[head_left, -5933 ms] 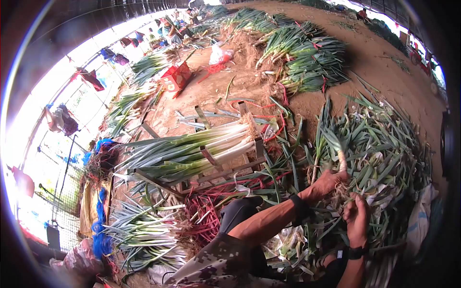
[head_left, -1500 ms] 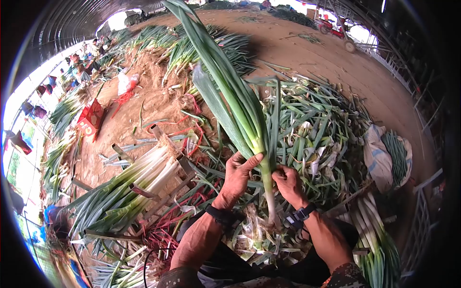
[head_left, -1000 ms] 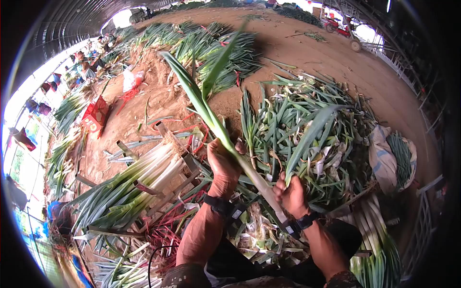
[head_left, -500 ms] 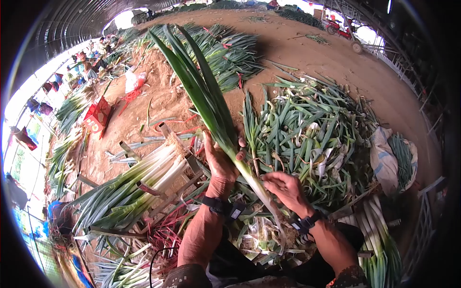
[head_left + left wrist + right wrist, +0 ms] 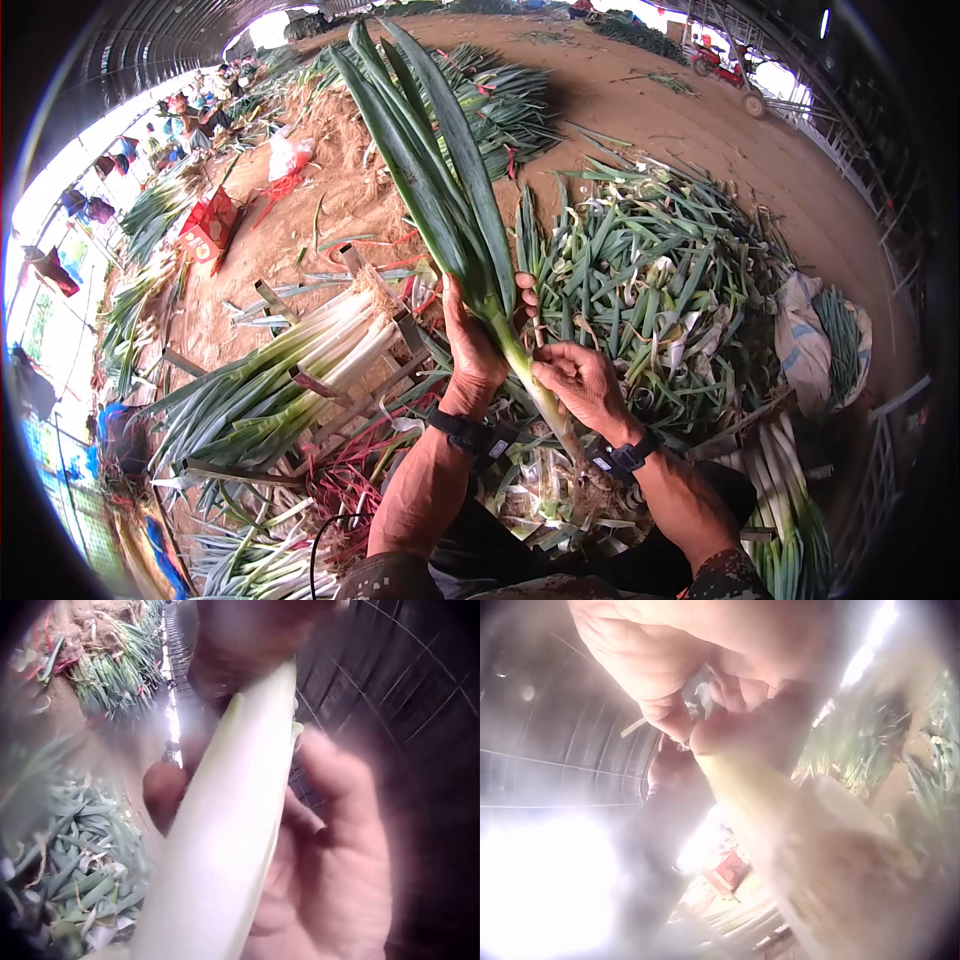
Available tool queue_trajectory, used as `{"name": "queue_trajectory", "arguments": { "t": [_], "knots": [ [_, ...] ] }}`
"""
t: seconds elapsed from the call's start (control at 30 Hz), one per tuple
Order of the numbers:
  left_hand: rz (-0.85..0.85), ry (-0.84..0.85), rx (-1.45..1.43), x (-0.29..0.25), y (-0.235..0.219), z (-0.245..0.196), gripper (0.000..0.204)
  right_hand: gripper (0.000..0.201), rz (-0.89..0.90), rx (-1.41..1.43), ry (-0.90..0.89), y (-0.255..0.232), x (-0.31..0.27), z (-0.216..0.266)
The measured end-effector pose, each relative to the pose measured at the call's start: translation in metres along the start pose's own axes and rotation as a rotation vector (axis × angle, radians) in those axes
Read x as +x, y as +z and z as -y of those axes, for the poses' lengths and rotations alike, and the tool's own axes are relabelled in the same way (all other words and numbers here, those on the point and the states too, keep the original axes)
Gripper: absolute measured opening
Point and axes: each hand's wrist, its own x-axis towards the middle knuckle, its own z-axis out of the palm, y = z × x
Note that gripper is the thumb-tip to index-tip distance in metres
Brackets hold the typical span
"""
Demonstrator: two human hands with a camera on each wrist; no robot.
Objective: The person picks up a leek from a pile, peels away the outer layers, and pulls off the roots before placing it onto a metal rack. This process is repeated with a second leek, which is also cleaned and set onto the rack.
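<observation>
A leek (image 5: 475, 255) held aslant

The left hand (image 5: 475, 345) curls round the leek just below its leaves (image 5: 468, 170), fingertips showing on the other side. Lower down, the right hand (image 5: 588, 388) pinches the stalk (image 5: 530, 380) between thumb and fingers. The leek slants, leaves uppermost, between a racked bundle of leeks (image 5: 290, 370) and a heap of loose leaves (image 5: 650, 290).

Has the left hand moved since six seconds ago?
Yes: in the head view, the left hand has moved away from the leaf pile and toward the rack.
</observation>
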Motion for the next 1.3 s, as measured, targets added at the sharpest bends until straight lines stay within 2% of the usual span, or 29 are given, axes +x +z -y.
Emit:
{"name": "queue_trajectory", "arguments": {
  "t": [0.13, 0.33, 0.43, 0.47, 0.5, 0.53, 0.57, 0.6, 0.63, 0.7, 0.77, 0.83, 0.87, 0.97, 1.0, 1.1, 1.13, 1.17, 1.23, 1.3],
  "knots": [
    [0.003, 0.018, 0.038, -0.001, 0.005, 0.002, 0.08, 0.023, 0.003, -0.092, -0.042, 0.002, 0.007, -0.01],
    [0.011, 0.043, 0.015, -0.002, 0.008, 0.005, 0.081, 0.016, -0.099, -0.175, -0.135, 0.003, 0.003, -0.021],
    [-0.107, 0.09, -0.065, -0.001, 0.016, 0.004, 0.084, 0.015, -0.091, -0.008, 0.092, -0.002, -0.001, -0.024],
    [-0.057, 0.069, -0.083, 0.0, 0.01, 0.003, 0.084, 0.016, -0.137, -0.043, -0.016, -0.009, 0.003, -0.052],
    [-0.006, 0.049, -0.101, 0.001, 0.002, -0.001, 0.084, 0.017, -0.12, 0.076, -0.176, -0.016, 0.011, -0.097],
    [-0.161, 0.008, -0.139, -0.003, 0.013, -0.012, 0.083, 0.019, -0.182, 0.223, 0.021, -0.02, 0.005, -0.098],
    [-0.1, 0.069, -0.051, -0.002, 0.011, -0.014, 0.084, 0.021, -0.241, 0.368, 0.225, -0.022, -0.001, -0.1],
    [-0.082, 0.089, -0.018, 0.0, 0.007, -0.015, 0.082, 0.027, -0.253, 0.368, 0.216, -0.024, -0.002, -0.101],
    [-0.064, 0.105, 0.017, 0.0, 0.003, -0.014, 0.08, 0.029, -0.202, 0.307, 0.162, -0.024, -0.006, -0.083],
    [-0.143, 0.104, 0.0, -0.001, 0.007, -0.01, 0.08, 0.032, -0.112, 0.19, 0.034, -0.017, -0.007, -0.024],
    [-0.201, 0.091, 0.005, 0.0, 0.013, -0.004, 0.081, 0.032, -0.05, 0.041, -0.088, -0.005, 0.002, -0.021],
    [-0.253, 0.07, 0.025, -0.001, 0.014, 0.002, 0.082, 0.027, -0.026, 0.081, -0.149, 0.007, 0.008, -0.026],
    [-0.152, 0.08, 0.057, 0.0, 0.004, 0.006, 0.081, 0.021, -0.068, 0.054, -0.171, 0.011, 0.01, -0.031],
    [-0.063, 0.046, 0.048, -0.002, 0.002, 0.007, 0.08, 0.015, -0.138, 0.041, -0.234, 0.014, 0.008, -0.04],
    [-0.092, 0.067, 0.046, -0.004, 0.007, 0.005, 0.079, 0.015, -0.183, -0.157, -0.197, 0.01, 0.003, -0.028],
    [-0.078, 0.101, 0.043, -0.006, 0.013, 0.001, 0.076, 0.017, -0.149, -0.147, -0.007, -0.002, 0.007, -0.038],
    [-0.059, 0.111, 0.041, -0.006, 0.013, 0.0, 0.075, 0.023, -0.196, -0.033, -0.065, 0.002, 0.007, -0.042],
    [-0.074, 0.109, 0.035, -0.005, 0.013, 0.0, 0.074, 0.025, -0.16, 0.022, -0.113, 0.002, 0.006, -0.047],
    [-0.108, 0.096, 0.025, -0.006, 0.014, 0.002, 0.073, 0.03, -0.089, 0.134, -0.199, 0.012, -0.001, -0.025],
    [-0.1, 0.094, 0.033, -0.007, 0.016, 0.002, 0.073, 0.027, -0.089, -0.003, -0.251, 0.014, 0.003, -0.029]
  ]
}}
